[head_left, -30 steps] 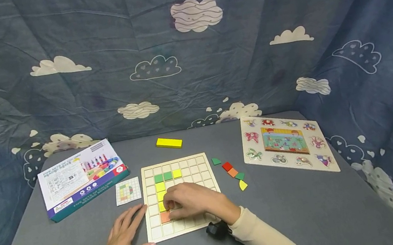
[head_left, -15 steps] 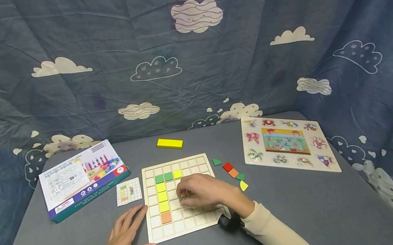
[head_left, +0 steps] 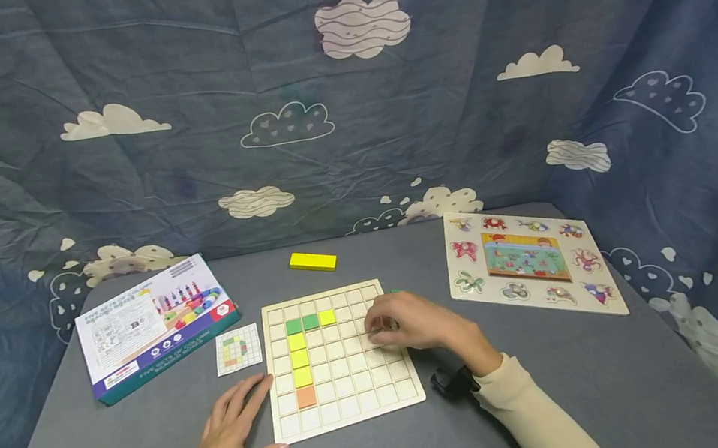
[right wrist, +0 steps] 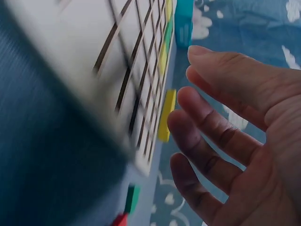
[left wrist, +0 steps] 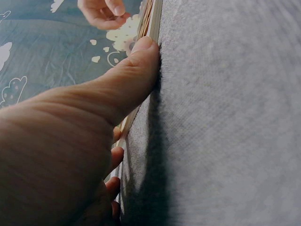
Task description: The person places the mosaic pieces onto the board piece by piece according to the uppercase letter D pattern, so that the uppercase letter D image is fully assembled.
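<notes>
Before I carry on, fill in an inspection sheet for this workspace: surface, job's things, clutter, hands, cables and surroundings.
Surface: grey table, looks flat.
Job's things: grid board lies flat, holding two green tiles, four yellow tiles and one orange tile; pattern card lies left of it; a loose green piece and red piece lie off its right side; more may be hidden.
Clutter: boxed set at left, yellow block beyond the board, picture puzzle at right.
Hands: left hand rests at the board's left edge; right hand is over its right side, nothing visible between the fingers.
Cables: nothing seen.
Surroundings: blue cloud-print curtain behind and at both sides.
</notes>
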### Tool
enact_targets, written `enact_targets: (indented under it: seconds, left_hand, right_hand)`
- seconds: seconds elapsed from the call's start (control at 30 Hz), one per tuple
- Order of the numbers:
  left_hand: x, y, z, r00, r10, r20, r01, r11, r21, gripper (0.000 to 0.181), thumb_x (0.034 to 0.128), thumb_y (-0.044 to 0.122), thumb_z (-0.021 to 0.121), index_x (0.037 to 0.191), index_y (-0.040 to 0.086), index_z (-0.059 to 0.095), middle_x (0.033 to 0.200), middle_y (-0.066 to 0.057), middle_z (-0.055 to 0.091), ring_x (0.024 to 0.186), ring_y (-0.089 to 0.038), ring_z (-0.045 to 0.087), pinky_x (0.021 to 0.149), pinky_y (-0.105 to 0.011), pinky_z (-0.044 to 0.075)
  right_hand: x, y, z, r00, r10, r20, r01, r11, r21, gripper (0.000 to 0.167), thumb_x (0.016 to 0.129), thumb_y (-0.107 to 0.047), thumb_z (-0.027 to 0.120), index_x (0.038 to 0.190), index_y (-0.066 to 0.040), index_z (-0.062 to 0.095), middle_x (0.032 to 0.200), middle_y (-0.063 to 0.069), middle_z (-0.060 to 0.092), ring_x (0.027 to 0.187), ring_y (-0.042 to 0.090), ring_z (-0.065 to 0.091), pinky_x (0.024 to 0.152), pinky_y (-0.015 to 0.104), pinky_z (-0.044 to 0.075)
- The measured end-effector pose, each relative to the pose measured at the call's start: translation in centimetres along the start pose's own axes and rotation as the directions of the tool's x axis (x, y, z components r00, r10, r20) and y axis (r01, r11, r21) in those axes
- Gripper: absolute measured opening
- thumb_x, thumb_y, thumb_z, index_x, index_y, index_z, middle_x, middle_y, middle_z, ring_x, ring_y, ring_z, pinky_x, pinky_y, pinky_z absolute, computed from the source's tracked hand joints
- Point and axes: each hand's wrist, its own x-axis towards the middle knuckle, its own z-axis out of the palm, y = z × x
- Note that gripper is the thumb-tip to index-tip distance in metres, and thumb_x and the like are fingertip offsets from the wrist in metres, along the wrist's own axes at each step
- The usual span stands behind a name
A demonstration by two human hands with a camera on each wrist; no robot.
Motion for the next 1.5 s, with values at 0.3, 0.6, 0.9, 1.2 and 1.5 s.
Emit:
enact_targets:
  seconds: [0.3, 0.6, 0.9, 1.2, 1.5]
  left_hand:
    - [0.1, 0.1, 0.1, 1.0, 0.0, -0.002, 0.0, 1.0, -0.02, 0.093, 0.0803, 0.056, 0.077, 0.157, 0.022, 0.037, 0.159, -0.005, 0.034, 0.14, -0.037, 0.027, 0.102, -0.069, 0.028]
    - [0.0, -0.1, 0.0, 1.0, -0.016, 0.007, 0.016, 1.0, -0.01, 0.093, 0.0802, 0.058, 0.076, 0.157, 0.023, 0.036, 0.16, -0.004, 0.033, 0.141, -0.037, 0.026, 0.101, -0.069, 0.029]
    - [0.0, 0.0, 0.0, 1.0, -0.021, 0.008, 0.021, 1.0, -0.005, 0.093, 0.0797, 0.057, 0.077, 0.157, 0.023, 0.037, 0.159, -0.004, 0.034, 0.141, -0.036, 0.026, 0.102, -0.068, 0.028]
    - [0.1, 0.1, 0.0, 1.0, -0.022, 0.01, 0.022, 1.0, -0.006, 0.093, 0.0796, 0.057, 0.077, 0.157, 0.023, 0.037, 0.159, -0.004, 0.034, 0.141, -0.037, 0.026, 0.102, -0.069, 0.028]
    - [0.0, 0.0, 0.0, 1.0, -0.02, 0.013, 0.02, 1.0, -0.002, 0.093, 0.0798, 0.056, 0.077, 0.157, 0.022, 0.037, 0.159, -0.005, 0.034, 0.141, -0.037, 0.026, 0.102, -0.068, 0.028]
  right_hand:
    - [-2.6, 3.2, -1.5, 0.991, 0.132, -0.012, -0.132, 0.991, 0.019, 0.014, 0.089, -0.016, 0.077, 0.102, -0.011, 0.075, 0.092, 0.0, 0.069, 0.079, 0.008, 0.059, 0.071, 0.028, 0.052]
    - [-4.1, 5.5, -2.7, 0.974, 0.225, 0.013, -0.226, 0.974, 0.03, 0.015, 0.087, -0.011, 0.078, 0.1, -0.009, 0.074, 0.092, 0.001, 0.071, 0.079, 0.011, 0.061, 0.072, 0.031, 0.052]
    - [-4.6, 5.9, -3.1, 0.943, 0.327, 0.058, -0.329, 0.943, 0.042, 0.016, 0.084, -0.008, 0.08, 0.099, -0.009, 0.075, 0.093, 0.002, 0.07, 0.081, 0.012, 0.061, 0.074, 0.03, 0.052]
    - [-4.6, 6.0, -2.9, 0.95, 0.307, 0.059, -0.31, 0.95, 0.03, 0.02, 0.081, -0.008, 0.082, 0.099, -0.009, 0.074, 0.093, 0.004, 0.068, 0.082, 0.016, 0.063, 0.074, 0.029, 0.052]
    - [-4.5, 5.6, -2.8, 0.945, 0.315, 0.085, -0.32, 0.945, 0.058, 0.023, 0.08, -0.003, 0.082, 0.1, -0.009, 0.073, 0.097, 0.004, 0.065, 0.085, 0.017, 0.061, 0.075, 0.03, 0.051]
